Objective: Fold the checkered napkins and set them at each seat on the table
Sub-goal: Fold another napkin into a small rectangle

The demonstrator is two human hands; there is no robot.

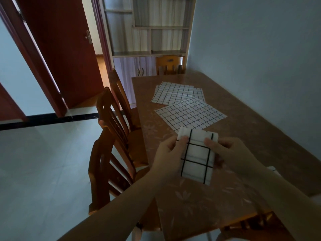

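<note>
Because the small white cloth napkin with a black grid [197,156] is already folded, the left hand [167,153] and right hand [231,153] pinch its opposite edges above the brown flower-patterned table [260,122], probably to keep its layers together, while flat unfolded checkered napkins [182,103] wait mid-table.

Flat napkins [189,103] on table [260,129], chairs [111,136] left
</note>
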